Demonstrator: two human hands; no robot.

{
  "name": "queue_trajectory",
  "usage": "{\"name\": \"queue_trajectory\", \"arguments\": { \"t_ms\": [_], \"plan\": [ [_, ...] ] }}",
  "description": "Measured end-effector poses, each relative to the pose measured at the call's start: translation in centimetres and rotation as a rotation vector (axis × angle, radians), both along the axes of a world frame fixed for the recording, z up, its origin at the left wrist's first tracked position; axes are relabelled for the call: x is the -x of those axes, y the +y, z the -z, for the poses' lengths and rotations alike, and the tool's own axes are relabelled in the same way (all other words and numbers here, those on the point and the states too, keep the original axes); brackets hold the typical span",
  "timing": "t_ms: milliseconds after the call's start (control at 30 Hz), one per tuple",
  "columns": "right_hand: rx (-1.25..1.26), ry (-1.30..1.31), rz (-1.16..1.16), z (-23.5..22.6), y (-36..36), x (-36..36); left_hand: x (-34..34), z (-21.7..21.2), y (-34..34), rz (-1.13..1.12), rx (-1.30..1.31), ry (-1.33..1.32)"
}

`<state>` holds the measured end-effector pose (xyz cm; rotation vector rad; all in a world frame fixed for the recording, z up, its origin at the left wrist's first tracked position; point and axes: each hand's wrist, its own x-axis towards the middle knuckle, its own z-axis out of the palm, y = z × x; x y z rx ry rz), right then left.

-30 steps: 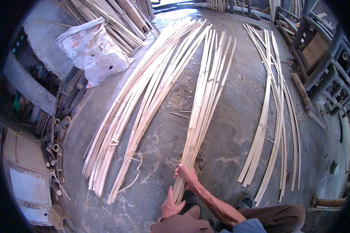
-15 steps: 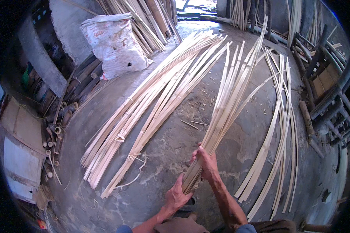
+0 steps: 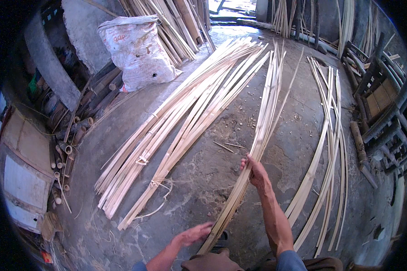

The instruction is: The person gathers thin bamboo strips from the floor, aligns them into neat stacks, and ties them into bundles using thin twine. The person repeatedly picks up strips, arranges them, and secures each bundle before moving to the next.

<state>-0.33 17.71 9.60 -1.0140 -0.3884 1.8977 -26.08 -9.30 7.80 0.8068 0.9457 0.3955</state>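
A bundle of split bamboo strips (image 3: 233,202) slants away from my lap, its far ends spread out toward the back of the floor. My right hand (image 3: 257,171) is closed around the bundle at about its middle, thumb and fingers wrapping it. Beside the bundle's near end is my left hand (image 3: 195,234), fingers stretched toward the strips and slightly smeared by motion; whether it touches them is hard to tell. Left of the bundle lie tied bamboo strips (image 3: 167,128), with thin bindings near their close ends. Loose bamboo strips (image 3: 328,149) lie to the right.
A stuffed white sack (image 3: 138,54) stands at the back left, before leaning bamboo poles (image 3: 178,27). Cut bamboo tubes (image 3: 68,149) are piled at the left. A dark wooden rack (image 3: 384,104) stands at the right. Small chips and short sticks (image 3: 224,147) litter the concrete floor.
The bundle's far ends have dropped and drawn together, and its near end has come closer to my lap. My right hand sits farther up; my left hand has loosened from the near end.
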Motion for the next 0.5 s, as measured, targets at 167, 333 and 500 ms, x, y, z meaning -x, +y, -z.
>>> {"name": "queue_trajectory", "arguments": {
  "t_ms": [167, 333, 500],
  "plan": [
    [0.167, -0.006, -0.059, 5.7, -1.5, 0.6, -0.6, -0.7, -4.5, -0.058, 0.17, -0.089],
    [0.02, -0.027, -0.066, 4.2, -1.3, 1.5, -3.5, -3.3, -3.9, -0.105, -0.004, 0.477],
    [-0.052, -0.154, -0.027, -0.4, -0.2, 0.4, -4.1, -2.0, -1.4, -0.112, -0.083, 0.404]
  ]
}}
